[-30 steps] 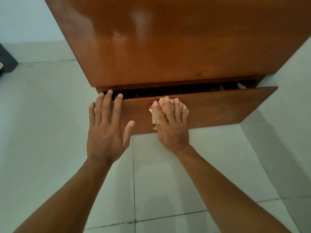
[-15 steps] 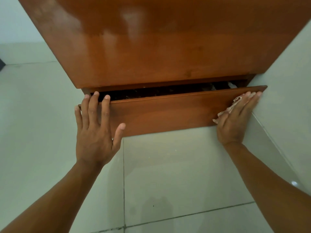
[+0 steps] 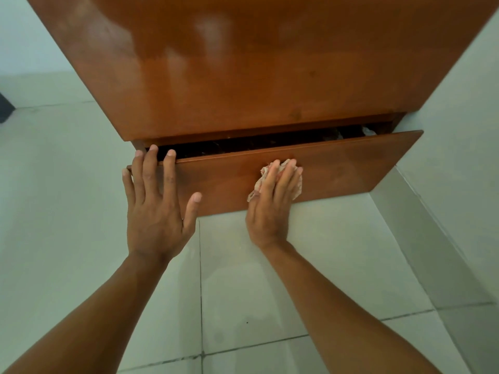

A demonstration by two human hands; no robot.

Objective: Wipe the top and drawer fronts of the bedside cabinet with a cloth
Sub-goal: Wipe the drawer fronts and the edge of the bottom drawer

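The glossy brown wooden bedside cabinet fills the upper half of the head view, seen from above. Its drawer front stands pulled out a little, with a dark gap behind it. My left hand lies flat against the drawer's left end, fingers spread and fingertips hooked over its top edge. My right hand presses a crumpled pale patterned cloth flat against the middle of the drawer front; most of the cloth is hidden under my fingers.
Pale floor tiles with dark grout lines lie below the drawer. A light wall runs close along the cabinet's right side. A dark object shows at the far left edge.
My right hand slid the cloth from the middle of the drawer front to its right end, then back to the middle. My left hand stayed on the left end.
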